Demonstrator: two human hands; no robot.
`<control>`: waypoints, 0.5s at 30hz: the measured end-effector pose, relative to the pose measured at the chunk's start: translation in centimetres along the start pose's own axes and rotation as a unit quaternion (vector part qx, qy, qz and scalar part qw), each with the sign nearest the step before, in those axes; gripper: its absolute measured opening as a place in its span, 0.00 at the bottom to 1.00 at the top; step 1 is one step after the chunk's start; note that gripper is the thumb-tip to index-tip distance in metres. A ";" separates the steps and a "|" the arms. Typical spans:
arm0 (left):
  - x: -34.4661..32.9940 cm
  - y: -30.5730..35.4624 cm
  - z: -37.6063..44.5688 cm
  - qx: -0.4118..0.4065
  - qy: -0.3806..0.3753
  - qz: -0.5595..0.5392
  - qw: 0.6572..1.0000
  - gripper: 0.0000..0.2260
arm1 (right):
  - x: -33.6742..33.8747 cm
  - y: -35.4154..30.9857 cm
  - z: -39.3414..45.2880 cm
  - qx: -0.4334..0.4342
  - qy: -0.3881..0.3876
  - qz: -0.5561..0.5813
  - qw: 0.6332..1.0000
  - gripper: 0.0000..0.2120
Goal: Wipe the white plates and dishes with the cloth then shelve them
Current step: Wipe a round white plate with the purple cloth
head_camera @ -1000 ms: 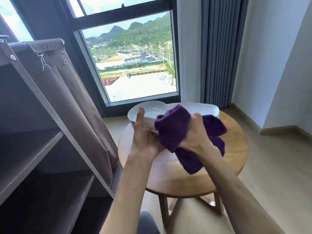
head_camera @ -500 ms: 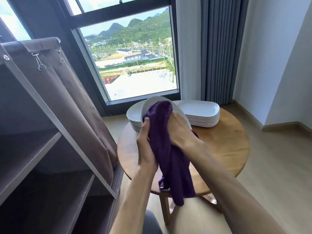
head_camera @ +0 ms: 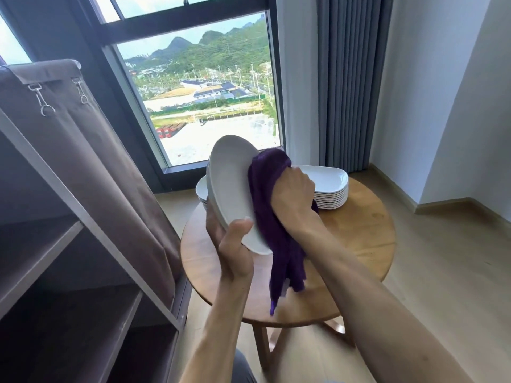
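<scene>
A round wooden table is seen below and beyond the right hand, standing on a pale wood floor. A stack of white oblong dishes is set on its far edge, just right of that hand; a second stack of white plates, largely hidden, is set behind the left hand. A brown shelf unit with bare shelves is placed to the left of the left hand.

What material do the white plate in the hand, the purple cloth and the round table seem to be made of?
White plate: probably glazed ceramic or melamine; smooth, with a soft sheen, and the look does not settle which.
Purple cloth: a soft, fuzzy fabric, perhaps microfibre; it drapes and folds limply.
Round table: wood with visible grain and a warm, lightly satin finish.
</scene>
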State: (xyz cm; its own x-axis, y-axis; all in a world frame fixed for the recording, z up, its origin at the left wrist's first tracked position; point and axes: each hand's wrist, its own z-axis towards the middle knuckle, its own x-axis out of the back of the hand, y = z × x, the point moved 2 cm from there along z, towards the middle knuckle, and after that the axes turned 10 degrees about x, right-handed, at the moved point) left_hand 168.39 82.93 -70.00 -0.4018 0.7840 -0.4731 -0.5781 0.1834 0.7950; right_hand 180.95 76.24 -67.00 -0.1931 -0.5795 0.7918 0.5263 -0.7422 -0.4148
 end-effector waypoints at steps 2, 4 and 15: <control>0.0 -0.6 0.0 -0.014 0.019 -0.008 1.000 0.29 | -0.4 0.3 -0.6 -0.005 -0.007 0.003 1.000 0.11; 0.2 -1.2 0.1 -0.032 0.049 -0.019 0.998 0.29 | -0.7 0.2 -1.3 -0.005 -0.036 0.000 0.999 0.11; 2.5 -2.4 3.0 0.114 0.096 -0.073 0.986 0.26 | -1.5 -2.8 -4.4 0.111 -0.279 0.086 0.950 0.15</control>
State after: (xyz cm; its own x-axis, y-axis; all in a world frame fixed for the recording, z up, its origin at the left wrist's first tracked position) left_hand 170.93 86.27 -71.97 -0.4657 0.6170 -0.6344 -0.4738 0.4316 0.7676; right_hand 176.09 77.72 -68.97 0.3490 -0.3708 0.8607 0.6833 -0.5278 -0.5045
